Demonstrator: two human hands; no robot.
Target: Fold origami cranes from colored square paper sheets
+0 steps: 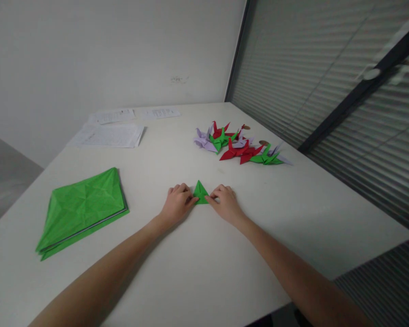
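Green paper triangle (201, 196), one, small, folded, a seam down its middle; placed at the centre of the white table (191, 254), apex toward the far side, base toward the near side. Left hand (179, 201), bare: thumb and fingers pinching the triangle at its lower left side, remaining fingers curled. Right hand (226, 203), bare: thumb and forefinger pinching the lower right side, a small gap showing between the two digits behind their tips. Stack of green paper (87, 200), creased on top, a greyish layer showing along its near edge; left of the left hand, well apart from the triangle. Folded paper figures (247, 153), a cluster in red, green and lavender, pointed and winged, some overlapping; far and to the right of the triangle. Small brown round pieces (264, 143), two, at the far right side of that cluster, partly hidden. Printed sheets (109, 135), white, several, overlapping in part; far left. Pale wall (122, 50), at the far end, bearing a faint smudge (180, 80). Slatted blinds (293, 59), along the right side, crossed by a dark slanting bar (347, 97).
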